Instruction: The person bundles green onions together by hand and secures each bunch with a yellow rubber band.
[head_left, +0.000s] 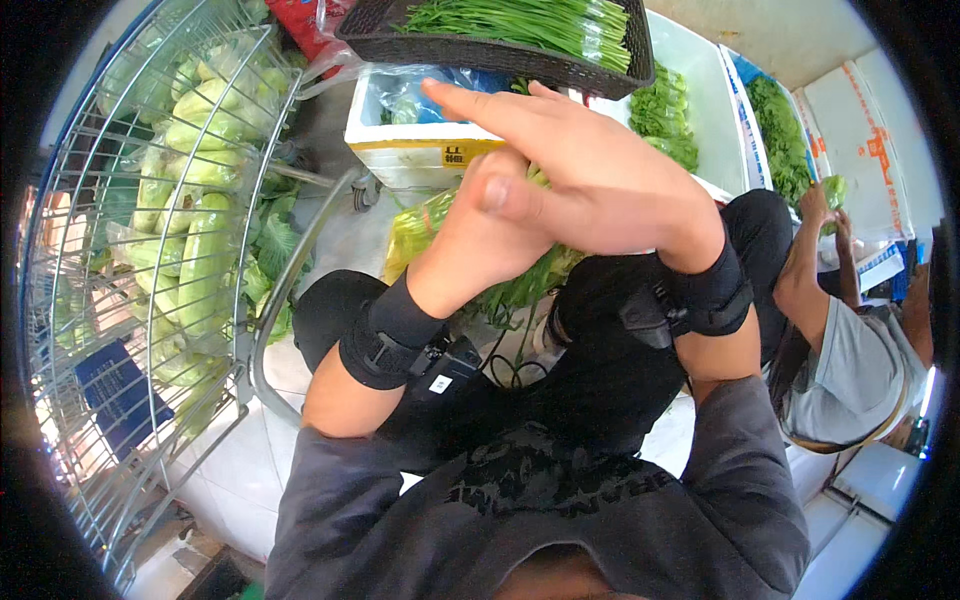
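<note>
My left hand (499, 217) and my right hand (585, 165) meet in front of me, the right lying across the left with its fingers extended. The right hand's fingers point up and left, and nothing shows in it. The left hand's fingers are mostly hidden behind the right, so its grip cannot be told. Beneath them are leafy greens (517, 292) and a yellow-green plastic bag (412, 232), partly covered by my arms. Beyond the hands, a dark woven basket (480, 54) holds long green stalks (525, 26) bound with clear tape.
A wire cart (259, 161) with bagged pale green gourds (206, 262) stands at left. Foam boxes (424, 133) lie ahead, one holding lettuce (664, 112). More greens (776, 135) fill a box at right, near a person in a grey shirt (862, 367) holding a leafy vegetable (834, 196).
</note>
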